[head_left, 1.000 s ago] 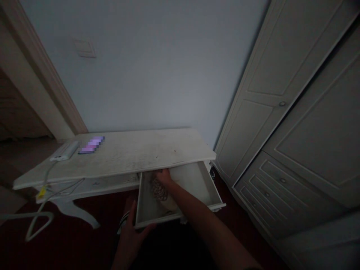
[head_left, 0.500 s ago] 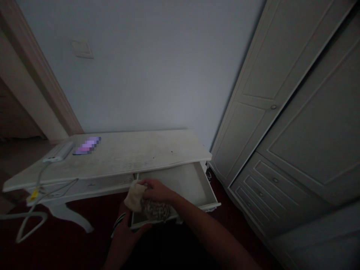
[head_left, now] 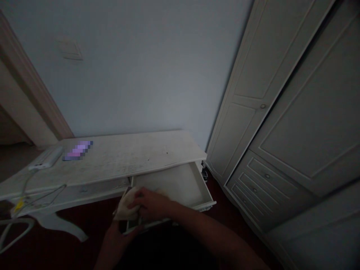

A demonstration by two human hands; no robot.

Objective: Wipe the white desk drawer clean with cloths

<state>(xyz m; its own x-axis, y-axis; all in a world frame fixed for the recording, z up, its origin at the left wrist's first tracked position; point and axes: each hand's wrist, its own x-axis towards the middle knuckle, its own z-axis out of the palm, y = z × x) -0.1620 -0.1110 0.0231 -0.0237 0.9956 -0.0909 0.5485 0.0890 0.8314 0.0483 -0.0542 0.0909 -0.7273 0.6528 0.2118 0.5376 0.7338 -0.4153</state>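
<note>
A pale beige cloth (head_left: 126, 208) is bunched over the left side of the pulled-out drawer (head_left: 182, 183). My right hand (head_left: 153, 204) is closed on it, fingers curled into its folds. My left hand (head_left: 116, 236) is just below the cloth, at the drawer's front left corner. Its thumb stretches right along the drawer front, while the other fingers are hidden behind the cloth and in shadow. Whether the left hand grips the drawer or the cloth I cannot tell.
The drawer belongs to a worn white table (head_left: 126, 152). On its left lie a phone (head_left: 78, 150) with a lit, blurred screen and a white power strip (head_left: 46, 157). A white cable (head_left: 28, 225) hangs at the left. A white wardrobe (head_left: 247, 105) stands at the right.
The cloth's beige part has spread down and left, and its patterned part is now largely hidden by my right hand. The view has shifted slightly to the right.
</note>
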